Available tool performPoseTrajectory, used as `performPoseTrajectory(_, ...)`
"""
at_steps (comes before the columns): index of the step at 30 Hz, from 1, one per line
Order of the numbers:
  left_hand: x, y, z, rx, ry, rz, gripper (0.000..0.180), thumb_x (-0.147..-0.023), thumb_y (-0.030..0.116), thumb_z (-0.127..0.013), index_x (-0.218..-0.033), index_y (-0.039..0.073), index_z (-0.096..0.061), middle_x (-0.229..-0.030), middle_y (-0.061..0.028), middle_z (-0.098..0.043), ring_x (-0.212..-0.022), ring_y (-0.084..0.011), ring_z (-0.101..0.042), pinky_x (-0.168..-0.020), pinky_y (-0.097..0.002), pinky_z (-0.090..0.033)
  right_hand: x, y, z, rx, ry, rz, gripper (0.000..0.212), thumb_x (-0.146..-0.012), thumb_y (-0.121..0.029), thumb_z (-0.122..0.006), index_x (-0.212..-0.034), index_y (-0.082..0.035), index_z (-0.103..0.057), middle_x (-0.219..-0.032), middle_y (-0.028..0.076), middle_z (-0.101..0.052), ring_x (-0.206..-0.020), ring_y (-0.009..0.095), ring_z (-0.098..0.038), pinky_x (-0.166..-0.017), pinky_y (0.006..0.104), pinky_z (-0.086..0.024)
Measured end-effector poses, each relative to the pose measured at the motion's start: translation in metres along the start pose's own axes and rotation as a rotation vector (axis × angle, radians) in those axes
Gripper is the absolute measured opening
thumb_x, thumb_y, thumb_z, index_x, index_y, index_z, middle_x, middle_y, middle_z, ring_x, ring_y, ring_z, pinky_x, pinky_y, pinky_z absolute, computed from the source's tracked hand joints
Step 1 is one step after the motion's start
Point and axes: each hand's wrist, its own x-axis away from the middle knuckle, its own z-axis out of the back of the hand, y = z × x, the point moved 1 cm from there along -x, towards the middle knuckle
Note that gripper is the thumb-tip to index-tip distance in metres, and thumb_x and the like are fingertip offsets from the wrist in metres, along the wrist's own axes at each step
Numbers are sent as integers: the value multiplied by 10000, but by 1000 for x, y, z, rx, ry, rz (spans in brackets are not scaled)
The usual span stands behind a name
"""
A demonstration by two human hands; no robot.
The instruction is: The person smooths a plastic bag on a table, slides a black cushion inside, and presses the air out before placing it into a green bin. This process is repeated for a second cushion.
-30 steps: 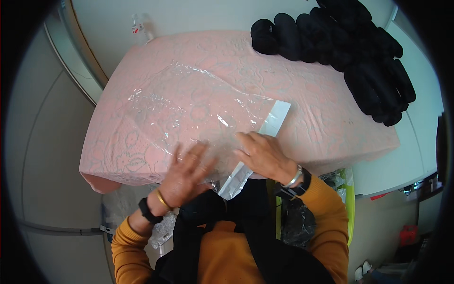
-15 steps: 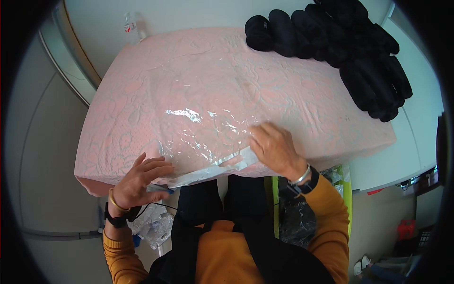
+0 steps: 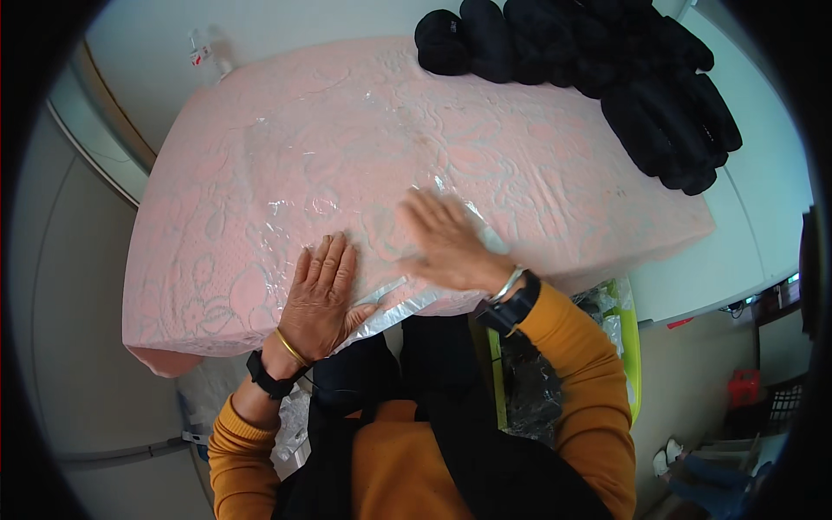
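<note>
A clear, shiny plastic bag (image 3: 286, 186) lies flat on a table covered with a pink patterned cloth (image 3: 182, 243). A whitish strip (image 3: 399, 310) runs along the bag's near edge, slightly over the table's front. My left hand (image 3: 319, 295) rests palm down on the near left part of the bag, fingers together and stretched out, the thumb by the strip. To its right, my right hand (image 3: 446, 238) is over the bag, fingers stretched and a little blurred by motion. Whether its palm touches the plastic, I cannot tell. Neither hand grips anything.
Puffy black fabric items (image 3: 667, 130) are heaped at the far right of the table. A clear bottle (image 3: 201, 56) stands at the far left. Below the front edge is a green crate (image 3: 634, 373) with dark plastic-wrapped things (image 3: 530, 390). Crumpled clear plastic (image 3: 293, 425) lies at lower left.
My left hand has moved right from the table's edge and now lies flat on the bag. My right hand has gone from curled fingers to outstretched ones and shifted left. The view has shifted slightly.
</note>
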Motion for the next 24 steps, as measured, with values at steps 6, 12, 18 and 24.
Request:
performPoseTrajectory(6, 0, -6, 2, 3, -20, -3, 800, -943, 540, -471, -1453, -57, -318, -1524, -253, -291, -1430, -385, -268, -1162, -527, -182, 15, 47, 4, -47, 35, -112, 855, -966, -576, -380, -1529, 12, -117, -1601, 213, -102, -1495, 338, -48, -1192, 508, -37)
performPoseTrajectory(12, 30, -49, 20, -60, -144, 43, 745, -932, 508, -497, -1473, 20, -339, -1550, -168, -299, -1449, -329, -255, -1153, -588, -135, 54, 7, 1, 14, 39, -225, 855, -975, -570, -367, -1520, 42, -121, -1598, 219, -113, -1492, 353, -67, -1181, 537, -57)
performPoseTrajectory(18, 59, -77, 49, -200, -226, 147, 715, -924, 473, -516, -1486, 66, -340, -1565, -135, -289, -1464, -312, -229, -1146, -617, -105, 92, -39, 21, 22, 175, -58, 755, -962, -476, -478, -1414, 109, -327, -1535, 265, -238, -1445, 418, -195, -1153, 574, -147)
performPoseTrajectory(24, 25, -24, 50, -28, -122, -4, 733, -936, 512, -487, -1485, 50, -337, -1564, -170, -272, -1464, -330, -223, -1153, -599, -109, 28, -41, 14, -63, 396, 68, 717, -934, -398, -534, -1395, 115, -337, -1516, 288, -257, -1440, 421, -202, -1166, 517, -183)
